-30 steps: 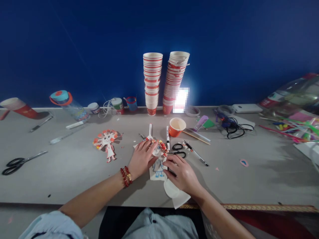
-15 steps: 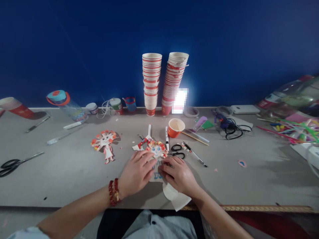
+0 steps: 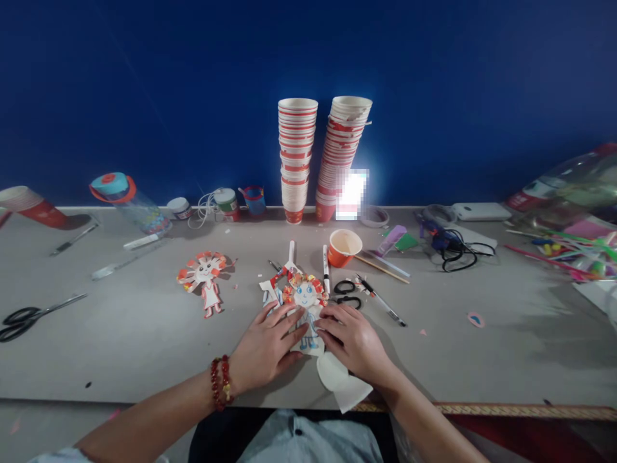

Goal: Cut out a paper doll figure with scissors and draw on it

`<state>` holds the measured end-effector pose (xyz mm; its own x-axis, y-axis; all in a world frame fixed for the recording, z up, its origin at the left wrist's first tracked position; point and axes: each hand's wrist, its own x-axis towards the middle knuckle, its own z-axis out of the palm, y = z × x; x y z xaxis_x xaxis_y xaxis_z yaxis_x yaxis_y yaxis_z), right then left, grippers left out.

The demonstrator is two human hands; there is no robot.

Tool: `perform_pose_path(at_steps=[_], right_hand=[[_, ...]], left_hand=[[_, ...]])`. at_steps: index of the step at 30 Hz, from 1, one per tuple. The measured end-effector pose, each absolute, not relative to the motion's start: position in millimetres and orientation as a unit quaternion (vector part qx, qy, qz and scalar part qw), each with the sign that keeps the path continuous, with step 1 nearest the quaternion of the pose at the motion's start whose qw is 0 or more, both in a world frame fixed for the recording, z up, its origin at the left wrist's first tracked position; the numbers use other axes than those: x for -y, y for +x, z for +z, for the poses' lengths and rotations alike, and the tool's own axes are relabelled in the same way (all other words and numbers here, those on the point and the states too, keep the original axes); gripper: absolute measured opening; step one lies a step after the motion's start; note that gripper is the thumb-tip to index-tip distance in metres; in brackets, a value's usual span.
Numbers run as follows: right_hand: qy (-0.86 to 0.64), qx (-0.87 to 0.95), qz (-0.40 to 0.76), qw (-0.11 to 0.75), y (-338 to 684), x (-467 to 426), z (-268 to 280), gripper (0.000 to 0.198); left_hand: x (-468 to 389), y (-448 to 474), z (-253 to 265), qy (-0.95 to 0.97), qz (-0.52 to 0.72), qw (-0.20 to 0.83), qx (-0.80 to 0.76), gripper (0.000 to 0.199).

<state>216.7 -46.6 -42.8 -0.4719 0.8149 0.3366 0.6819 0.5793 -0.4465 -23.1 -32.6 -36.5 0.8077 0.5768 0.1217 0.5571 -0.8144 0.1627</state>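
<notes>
A paper doll (image 3: 304,294) lies flat on the table in front of me. It has a round white face drawn in blue, a fringe of orange-and-white strips for hair, and a blue-outlined dress and legs. My left hand (image 3: 270,341) rests with outstretched fingers on the doll's left side. On the opposite edge lie the slightly bent fingers of my right hand (image 3: 354,337), pressing the paper down. Below my right palm sits a white paper scrap (image 3: 340,379), partly covered. A finished-looking second paper doll (image 3: 210,292), outlined in red, lies farther left.
Black-handled scissors (image 3: 344,287), a marker (image 3: 326,270), a pen (image 3: 385,305) and an orange paper cup (image 3: 344,249) lie or stand just beyond my hands. Two tall stacks of paper cups (image 3: 296,161) rise against the blue wall. More scissors (image 3: 29,318) are far left.
Both hands have drawn slightly apart, uncovering the doll's dress and legs, which were mostly hidden under my fingers. The camera view has shifted a little.
</notes>
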Motion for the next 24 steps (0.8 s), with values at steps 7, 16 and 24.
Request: perform_pose_path(at_steps=[7, 16, 24], right_hand=[[-0.444, 0.841, 0.135, 0.277, 217.9, 46.4, -44.1, 0.016], [-0.440, 0.836, 0.143, 0.295, 218.9, 45.9, -44.8, 0.016], [-0.445, 0.832, 0.145, 0.298, 219.7, 46.6, -43.4, 0.018]], left_hand=[[32.1, -23.2, -36.3, 0.952, 0.087, 0.045, -0.291, 0.048], [31.3, -25.9, -38.2, 0.954, 0.081, 0.044, -0.285, 0.047], [29.0, -26.9, -36.9, 0.954, 0.070, 0.052, -0.287, 0.048]])
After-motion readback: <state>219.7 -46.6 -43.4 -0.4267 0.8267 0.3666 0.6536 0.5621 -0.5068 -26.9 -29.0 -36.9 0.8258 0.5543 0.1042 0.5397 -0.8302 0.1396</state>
